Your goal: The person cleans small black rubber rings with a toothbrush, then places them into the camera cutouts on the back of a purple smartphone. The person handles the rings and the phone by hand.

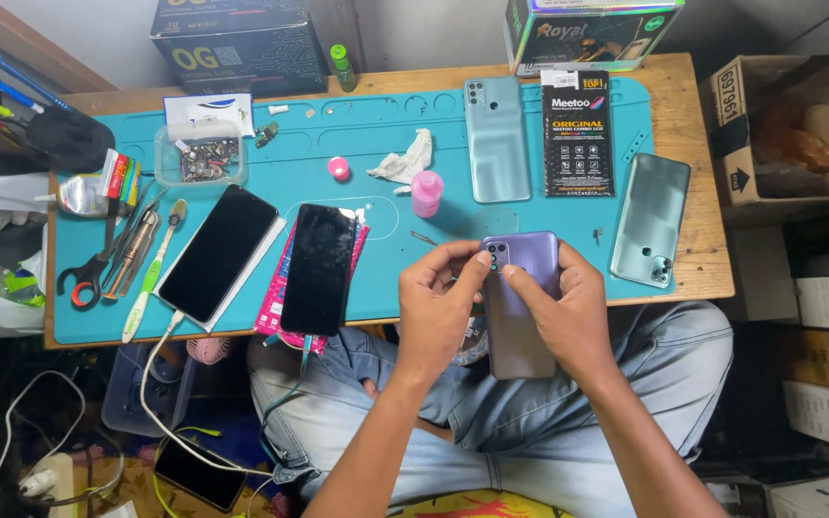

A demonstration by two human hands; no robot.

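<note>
We sit in a small phone repair workshop: a teal repair mat (376,125) on a wooden bench (693,144), loose phones (218,251), tweezers (136,251), scissors (88,273), a parts tray (201,158), stacked boxes (237,43).

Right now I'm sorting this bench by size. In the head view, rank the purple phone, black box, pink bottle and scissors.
1. Purple phone, though it's nearest the camera, so unsure against the box.
2. Black box.
3. Scissors.
4. Pink bottle.
</note>
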